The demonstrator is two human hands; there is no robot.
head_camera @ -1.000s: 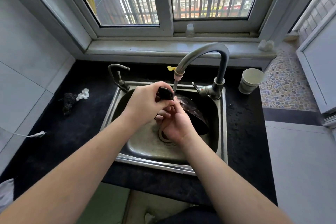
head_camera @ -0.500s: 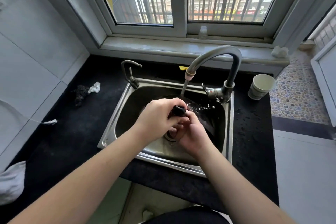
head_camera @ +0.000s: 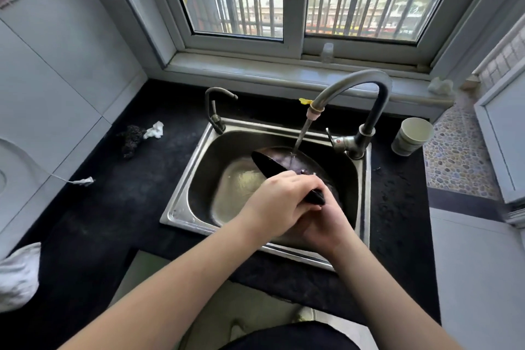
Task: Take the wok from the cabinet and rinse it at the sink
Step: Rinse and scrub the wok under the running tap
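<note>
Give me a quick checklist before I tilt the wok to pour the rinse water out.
1. Water reaching the wok: ok, the stream from the faucet lands inside it.
2. Wok over the sink: ok, it sits tilted within the basin.
3. Hold on the handle: ok, the left hand grips it.
4. Right hand: cannot tell, the left hand hides its fingers, so any grip is unclear.
5. Drain free: cannot tell, hands and wok cover it.
6. Cup out of the way: ok, it stands on the counter right of the faucet, apart from the sink.
</note>
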